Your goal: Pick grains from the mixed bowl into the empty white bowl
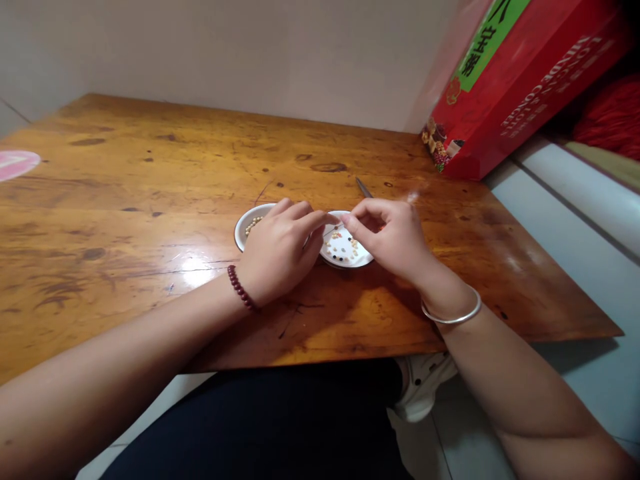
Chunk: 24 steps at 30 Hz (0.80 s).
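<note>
My left hand (287, 243), wearing a dark red bead bracelet (241, 288), is closed with thumb and index finger brought together. It covers part of the left white dish (241, 230), which holds pale beads (253, 225). My right hand (393, 233), with a silver bangle (455, 317) on the wrist, is pinched. Both sets of fingertips almost meet above the right white dish (357, 261). Several pale and black beads (344, 245) are scattered inside that dish. What the fingertips hold is too small to make out. A bit of orange-red shows behind my right fingers.
A thin grey pointed tool (364, 187) lies on the wooden table (150, 167) beyond my right hand. At the back right stands a large red box (525, 87). A pink-and-white oval sticker (17, 165) is at the far left. The wall closes off the back.
</note>
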Tool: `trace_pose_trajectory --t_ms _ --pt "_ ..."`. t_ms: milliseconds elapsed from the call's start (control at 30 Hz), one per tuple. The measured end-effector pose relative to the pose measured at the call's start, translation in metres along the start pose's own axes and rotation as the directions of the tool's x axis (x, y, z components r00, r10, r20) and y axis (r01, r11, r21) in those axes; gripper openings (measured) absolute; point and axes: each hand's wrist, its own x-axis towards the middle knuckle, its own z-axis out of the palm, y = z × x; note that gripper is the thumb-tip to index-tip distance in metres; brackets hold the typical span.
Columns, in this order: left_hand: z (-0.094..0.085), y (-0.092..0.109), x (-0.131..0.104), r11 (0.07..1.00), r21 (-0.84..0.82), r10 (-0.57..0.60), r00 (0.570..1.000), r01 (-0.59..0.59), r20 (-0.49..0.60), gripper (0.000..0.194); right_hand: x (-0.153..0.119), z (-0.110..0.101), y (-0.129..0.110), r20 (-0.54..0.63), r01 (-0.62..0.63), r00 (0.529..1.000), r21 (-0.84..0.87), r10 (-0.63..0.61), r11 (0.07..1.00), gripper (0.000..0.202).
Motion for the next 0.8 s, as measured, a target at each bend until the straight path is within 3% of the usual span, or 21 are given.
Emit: trace_pose_trajectory --t_ms 200,367,500,600,700,800 --pt "-0.007 -0.002 0.006 0.997 -0.006 -0.071 0.997 0.071 -0.032 0.030 0.000 -0.003 0.003 0.001 0.009 1.000 -0.052 -0.009 0.999 0.026" --pt "-0.020 -0.027 0.013 0.986 0.042 -0.157 0.984 0.161 -0.082 0.024 0.000 -0.003 0.004 0.002 0.013 1.000 -0.090 -0.013 0.996 0.025" --pt "-0.036 -0.052 0.015 0.964 0.190 -0.212 0.969 0.186 0.129 0.015 0.001 -0.002 0.005 -0.055 0.015 0.998 -0.120 -0.022 0.993 0.024" --pt "-0.042 -0.060 0.015 0.951 0.240 -0.243 0.949 0.193 0.200 0.013 0.001 -0.001 0.005 -0.112 0.026 0.993 -0.142 -0.042 0.989 0.025" --pt "-0.038 -0.059 0.013 0.954 0.229 -0.252 0.930 0.193 0.268 0.009 0.000 0.000 0.005 -0.148 0.037 0.987 -0.163 -0.061 0.986 0.025" --pt "-0.029 -0.055 0.010 0.977 0.152 -0.189 0.930 0.147 0.314 0.015 0.000 0.001 0.005 -0.161 0.034 0.985 -0.182 -0.064 0.983 0.027"
